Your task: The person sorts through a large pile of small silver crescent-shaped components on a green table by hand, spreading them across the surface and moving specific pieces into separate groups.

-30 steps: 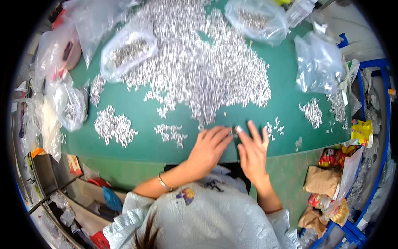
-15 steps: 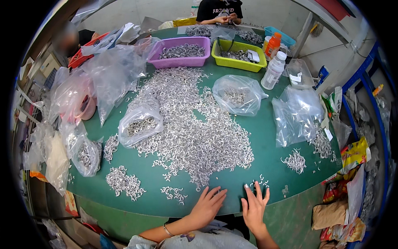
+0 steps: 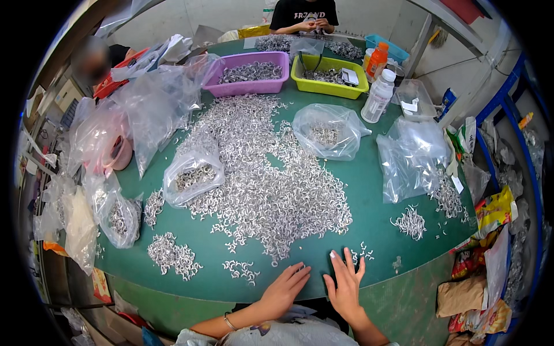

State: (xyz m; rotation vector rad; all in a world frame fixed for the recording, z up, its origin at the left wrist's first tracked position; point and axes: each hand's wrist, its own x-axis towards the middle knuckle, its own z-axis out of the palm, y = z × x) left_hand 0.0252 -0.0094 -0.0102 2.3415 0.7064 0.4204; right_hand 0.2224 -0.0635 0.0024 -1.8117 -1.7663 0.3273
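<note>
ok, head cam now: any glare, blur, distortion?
Head view: glare on the clear bags at right; same view, fisheye bows the table's front edge, corners go black; same view, central metal pile fairly sharp, person's head at upper left blurred out.

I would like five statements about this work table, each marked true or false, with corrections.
1. Small curved silvery pieces cover part of the green table. True.
2. The purple basin is empty. False: it contains silvery pieces.
3. The right hand has its fingers spread. True.
4. The left hand grips the white bottle. False: the bottle stands on the table beside the yellow-green basin.
5. The purple basin stands left of the yellow-green basin. True.
</note>
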